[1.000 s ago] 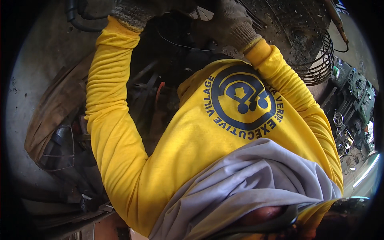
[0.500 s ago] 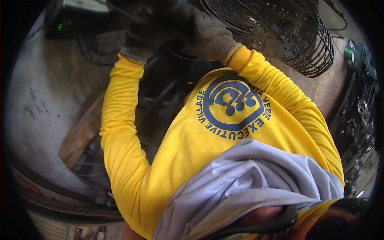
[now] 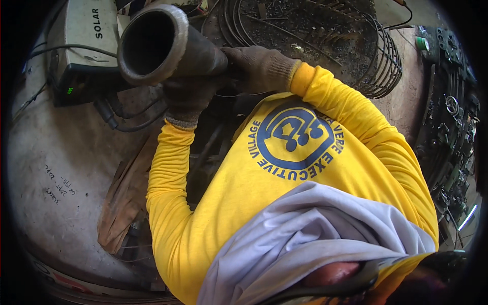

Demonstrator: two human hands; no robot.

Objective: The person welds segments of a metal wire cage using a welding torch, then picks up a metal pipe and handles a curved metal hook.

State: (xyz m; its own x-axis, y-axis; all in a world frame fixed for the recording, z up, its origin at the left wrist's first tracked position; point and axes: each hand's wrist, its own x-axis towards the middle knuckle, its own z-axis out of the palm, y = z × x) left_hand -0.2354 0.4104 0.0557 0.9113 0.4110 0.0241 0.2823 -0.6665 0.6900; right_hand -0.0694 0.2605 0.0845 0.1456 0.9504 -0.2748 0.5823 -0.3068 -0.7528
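A steel pipe reducer (image 3: 198, 57), wide and round at one end and narrower at the other, is up between my gloved hands at the upper left. Its broad open mouth faces toward me and to the left, with a bright, bare metal rim. From below, my left hand (image 3: 189, 99) is closed around its underside, the fingers mostly hidden by the fitting. At the narrow end, my right hand (image 3: 262, 67) is closed against it, fingertips partly out of sight. Both hands wear brown knit gloves, and yellow sleeves cover my arms.
A grey-white powered box (image 3: 84, 40) with a green display and cables (image 3: 137, 122) stands at the left. Beyond my right hand is a wire-ring basket (image 3: 384, 71) with dark debris. Brown cloth (image 3: 124, 198) hangs lower left; metal parts (image 3: 447, 122) crowd the right.
The reducer and my hands were dim at the top edge. The reducer now shows lower and further left, with its wide mouth in view, and the scene is brighter.
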